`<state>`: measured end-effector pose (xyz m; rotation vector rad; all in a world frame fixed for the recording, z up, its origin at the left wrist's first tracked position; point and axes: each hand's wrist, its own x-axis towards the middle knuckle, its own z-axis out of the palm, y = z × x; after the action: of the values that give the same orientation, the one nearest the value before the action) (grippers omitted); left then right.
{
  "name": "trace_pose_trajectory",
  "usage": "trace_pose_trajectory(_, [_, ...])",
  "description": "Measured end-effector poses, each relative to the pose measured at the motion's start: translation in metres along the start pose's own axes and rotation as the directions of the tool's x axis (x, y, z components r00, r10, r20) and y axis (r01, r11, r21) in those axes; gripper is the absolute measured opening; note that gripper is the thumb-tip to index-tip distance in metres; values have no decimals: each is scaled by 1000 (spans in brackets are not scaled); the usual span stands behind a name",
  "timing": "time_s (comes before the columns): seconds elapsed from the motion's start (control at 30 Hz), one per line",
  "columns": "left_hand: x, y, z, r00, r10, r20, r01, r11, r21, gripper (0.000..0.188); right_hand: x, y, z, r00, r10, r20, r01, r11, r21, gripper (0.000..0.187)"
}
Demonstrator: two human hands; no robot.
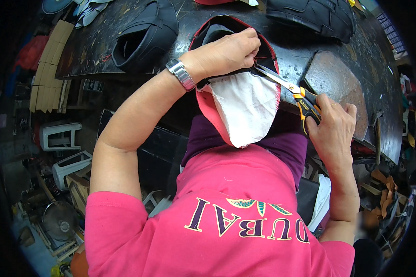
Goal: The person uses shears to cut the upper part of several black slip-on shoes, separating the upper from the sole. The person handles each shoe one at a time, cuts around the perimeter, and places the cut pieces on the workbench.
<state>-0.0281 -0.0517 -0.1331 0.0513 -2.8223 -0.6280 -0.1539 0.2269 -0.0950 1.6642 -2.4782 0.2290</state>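
While the fabric piece (207,108), red at the border and dark within, lay over the near edge of the worktop (97,51), its lower part hung toward the lap, probably so that the section being worked on came within easy reach of both hands. A white cloth panel (249,111) with a frayed margin covered much of that lower part.

The left hand (233,51) reached across from the side, thumb and fingers drawn together, and seemed to pinch some of the piece's dark material, likely to steady it and keep it taut; the exact bit was hidden behind the fingers. The right hand (332,122) was wrapped around the yellow-and-black handles of the scissors (289,86), whose blades slanted toward the left fingertips, an angle that presumably let the points meet the pinched spot without the wrists crossing. Whether the tips touched the material, one could not tell.

Two black shoes (145,37) (314,18) stood farther back to either side, perhaps set there to leave the middle free for the piece. A dark angular slab (335,76) lay on the worktop just beyond the right hand
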Motion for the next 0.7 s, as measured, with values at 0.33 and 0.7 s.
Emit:
trace_pose_trajectory(0.33, [3,-7,-18,988,-153,18,153,988,-1,13,10,9,-3,992,-64,-106,52,993,-110,31])
trace_pose_trajectory(0.7, [16,11,10,993,-88,83,58,950,308,20,11,10,-15,1000,0,-6,-1,992,-123,28])
